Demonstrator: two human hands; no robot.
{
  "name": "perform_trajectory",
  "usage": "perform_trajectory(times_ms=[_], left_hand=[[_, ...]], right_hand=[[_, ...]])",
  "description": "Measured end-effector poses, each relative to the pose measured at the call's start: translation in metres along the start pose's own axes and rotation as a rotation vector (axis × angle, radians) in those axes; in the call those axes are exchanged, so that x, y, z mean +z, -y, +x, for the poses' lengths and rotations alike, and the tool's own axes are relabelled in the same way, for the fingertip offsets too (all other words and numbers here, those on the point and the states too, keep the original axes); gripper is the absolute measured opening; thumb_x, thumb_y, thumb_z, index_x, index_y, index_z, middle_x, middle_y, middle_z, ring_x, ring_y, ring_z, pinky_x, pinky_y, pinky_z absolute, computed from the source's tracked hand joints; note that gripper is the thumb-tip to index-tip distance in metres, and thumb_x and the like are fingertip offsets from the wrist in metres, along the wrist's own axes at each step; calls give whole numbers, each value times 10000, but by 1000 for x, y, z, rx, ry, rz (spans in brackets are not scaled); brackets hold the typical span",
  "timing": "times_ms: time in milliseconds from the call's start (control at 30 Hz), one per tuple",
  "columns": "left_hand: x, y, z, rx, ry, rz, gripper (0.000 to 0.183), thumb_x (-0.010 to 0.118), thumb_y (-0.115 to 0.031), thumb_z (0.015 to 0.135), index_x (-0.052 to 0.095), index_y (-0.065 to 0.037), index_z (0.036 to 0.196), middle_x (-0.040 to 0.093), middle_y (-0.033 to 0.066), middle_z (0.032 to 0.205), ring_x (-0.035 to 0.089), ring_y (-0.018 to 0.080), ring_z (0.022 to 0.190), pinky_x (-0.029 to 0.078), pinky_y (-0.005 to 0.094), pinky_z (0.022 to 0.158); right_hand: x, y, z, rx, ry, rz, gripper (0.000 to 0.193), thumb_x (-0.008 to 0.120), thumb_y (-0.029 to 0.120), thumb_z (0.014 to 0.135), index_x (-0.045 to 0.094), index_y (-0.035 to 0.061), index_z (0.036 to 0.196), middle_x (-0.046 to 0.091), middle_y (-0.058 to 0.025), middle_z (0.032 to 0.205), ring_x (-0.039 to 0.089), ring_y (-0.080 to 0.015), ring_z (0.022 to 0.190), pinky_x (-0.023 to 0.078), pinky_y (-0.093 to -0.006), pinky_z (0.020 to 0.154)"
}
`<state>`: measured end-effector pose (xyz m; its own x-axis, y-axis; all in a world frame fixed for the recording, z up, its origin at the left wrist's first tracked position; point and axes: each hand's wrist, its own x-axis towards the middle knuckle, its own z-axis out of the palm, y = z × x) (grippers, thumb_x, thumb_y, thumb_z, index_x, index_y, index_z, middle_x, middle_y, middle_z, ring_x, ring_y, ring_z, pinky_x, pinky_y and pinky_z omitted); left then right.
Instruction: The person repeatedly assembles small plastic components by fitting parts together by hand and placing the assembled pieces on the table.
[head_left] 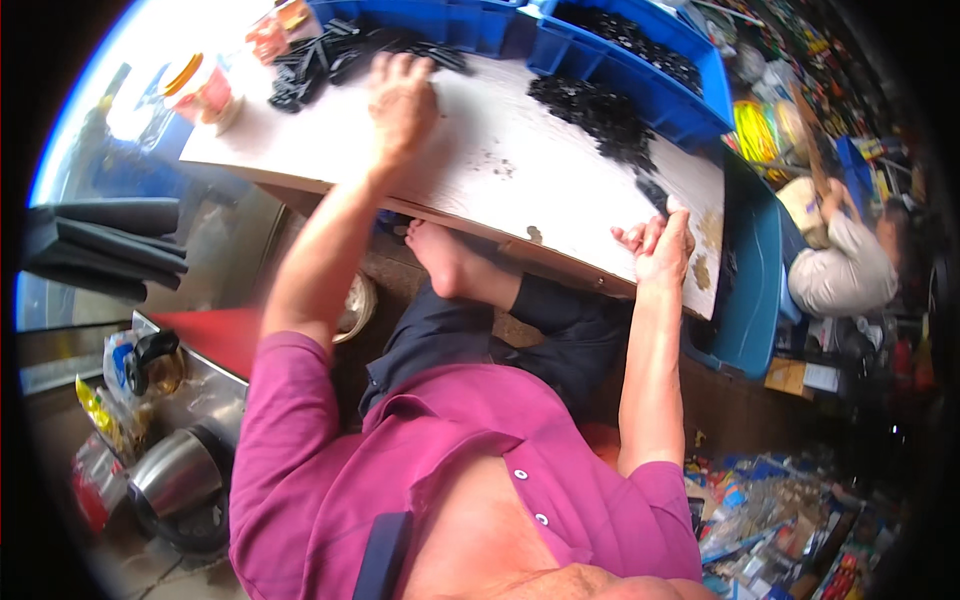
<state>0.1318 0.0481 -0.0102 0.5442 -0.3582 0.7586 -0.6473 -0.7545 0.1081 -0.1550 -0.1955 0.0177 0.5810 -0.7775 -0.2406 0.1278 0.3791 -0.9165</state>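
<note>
At the far left of the white table (470, 120), my left hand (403, 105) reaches the near edge of a pile of long black strips (325, 58). Its fingers are bent and slightly apart, with the tips over the strips; no strip shows in its grasp. Over the table's right end, my right hand (660, 248) has its fingers curled in and the thumb extended. A small black piece (653, 193) sticks out at the thumb tip and seems pinched there. Beyond it a heap of small black parts (595, 110) spreads across the tabletop.
Blue bins (640, 65) line the table's far side, one filled with black parts. A clear jar with an orange lid (195, 88) stands at the left corner. A teal tub (750, 270) sits beside the right end. Another person (840, 260) is at the right, amid clutter.
</note>
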Motion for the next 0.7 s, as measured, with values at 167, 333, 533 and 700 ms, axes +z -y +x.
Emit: perform_trajectory(times_ms=[167,333,533,700], left_hand=[[14,31,10,57,175,8,229,527,-120,831,618,-136,1040,602,83,1028,560,295,1045,504,420,799],[1,7,11,118,285,-97,272,608,-59,780,605,-139,1040,614,79,995,558,296,988,506,422,788],[-17,-16,-3,251,220,-167,143,614,-102,800,615,-123,941,623,62,932,570,283,947,478,407,781],[-30,-40,-21,247,260,-305,120,632,-83,792,604,-112,905,605,51,941,585,270,904,512,384,690]], right_hand=[[-31,39,12,-41,-548,-18,374,635,384,847,507,65,699,378,-32,433,465,-174,367,591,-445,553],[-41,27,31,-22,-341,-201,266,702,253,823,573,31,892,371,-13,443,462,-160,387,569,-429,527],[2,20,51,54,-194,-514,223,734,215,809,653,51,936,451,-3,484,449,-119,359,526,-341,419],[21,18,60,-63,-196,-911,263,759,253,759,715,52,923,622,-59,658,506,-131,398,499,-299,383]])
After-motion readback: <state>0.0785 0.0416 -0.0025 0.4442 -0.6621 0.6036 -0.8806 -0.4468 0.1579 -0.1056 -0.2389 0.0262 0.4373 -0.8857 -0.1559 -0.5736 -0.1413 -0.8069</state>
